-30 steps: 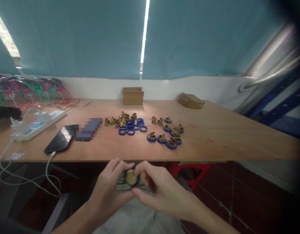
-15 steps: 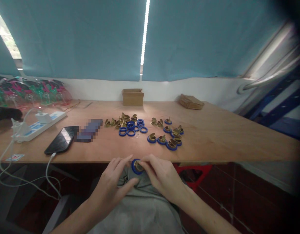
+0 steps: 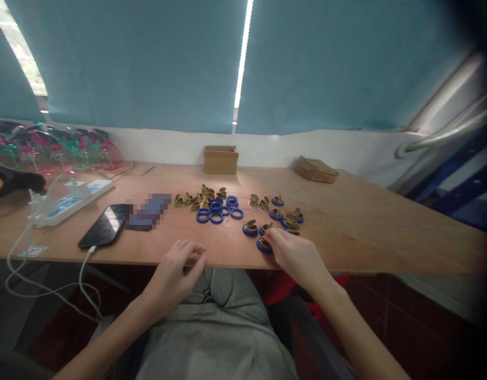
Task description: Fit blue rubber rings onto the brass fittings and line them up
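Observation:
My right hand (image 3: 294,253) pinches a brass-coloured flip-lid fitting (image 3: 264,245) seated in a blue ring, low at the table's front edge. Around those fingertips stand several more ringed fittings, among them one fitting (image 3: 250,228) just to the left, its lid raised. My left hand (image 3: 180,269) hovers by the front edge, fingers loosely bent and apart from the thumb, with nothing in it. Beyond it lie loose blue rings (image 3: 217,218), some stacked. Behind the rings is a cluster of brass fittings (image 3: 203,196) without rings.
An open cardboard box (image 3: 220,161) stands at the back, with a folded brown packet (image 3: 315,169) to its right. On the left are a charging phone (image 3: 106,226), a second, blurred-out flat item (image 3: 150,212), a power strip (image 3: 75,201) with cables, and bagged spray bottles (image 3: 55,150).
My right hand has carried the ringed fitting from over my lap to the right, to the group on the table. My left hand has let go and drawn slightly left.

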Tool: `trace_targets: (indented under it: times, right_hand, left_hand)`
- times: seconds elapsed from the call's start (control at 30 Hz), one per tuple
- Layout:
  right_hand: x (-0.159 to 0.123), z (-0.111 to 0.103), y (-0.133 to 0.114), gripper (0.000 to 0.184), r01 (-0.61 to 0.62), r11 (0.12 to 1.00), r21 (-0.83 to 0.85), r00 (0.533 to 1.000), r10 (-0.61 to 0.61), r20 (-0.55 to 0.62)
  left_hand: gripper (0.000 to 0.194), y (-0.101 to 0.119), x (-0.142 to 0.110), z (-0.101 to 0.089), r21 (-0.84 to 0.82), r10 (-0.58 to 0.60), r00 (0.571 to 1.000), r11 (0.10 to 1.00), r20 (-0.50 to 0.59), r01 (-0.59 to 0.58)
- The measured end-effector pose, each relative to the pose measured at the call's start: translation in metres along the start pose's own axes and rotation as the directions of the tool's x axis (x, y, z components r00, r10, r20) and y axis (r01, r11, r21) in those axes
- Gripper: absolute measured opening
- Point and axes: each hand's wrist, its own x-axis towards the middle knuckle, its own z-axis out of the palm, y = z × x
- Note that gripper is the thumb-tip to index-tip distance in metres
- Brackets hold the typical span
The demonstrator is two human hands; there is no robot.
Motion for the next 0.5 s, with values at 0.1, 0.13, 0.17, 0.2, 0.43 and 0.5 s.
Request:
trace_targets:
  times: [0.1,0.13,0.17,0.2,0.43,0.5]
  right_hand:
    - [0.003,0.002,0.003,0.020,-0.014,0.999,-0.052,1.000,0.016,0.021]
    - [0.004,0.003,0.004,0.020,-0.017,0.998,-0.063,0.999,0.019,0.031]
    - [0.004,0.003,0.004,0.019,-0.020,0.997,-0.071,0.999,0.023,0.041]
    - [0.004,0.002,0.004,0.019,-0.026,0.997,-0.078,0.998,0.030,0.050]
    - [0.013,-0.022,-0.035,0.023,0.035,0.999,-0.016,0.987,-0.032,0.155]
    - [0.027,-0.029,-0.054,0.020,0.121,0.992,0.045,0.967,-0.128,0.219]
  left_hand:
    - [0.009,-0.021,0.029,-0.008,0.092,-0.019,1.000,0.996,-0.019,0.021]
    - [0.010,-0.029,0.042,-0.010,0.123,-0.030,0.999,0.992,-0.026,0.033]
    - [0.013,-0.038,0.055,-0.011,0.153,-0.044,0.998,0.987,-0.038,0.049]
    - [0.016,-0.046,0.070,-0.012,0.182,-0.059,0.997,0.981,-0.051,0.067]
    - [0.032,-0.076,0.147,-0.005,0.326,-0.193,0.980,0.930,0.041,0.169]
    - [0.032,-0.078,0.156,-0.001,0.346,-0.231,0.969,0.919,0.082,0.190]
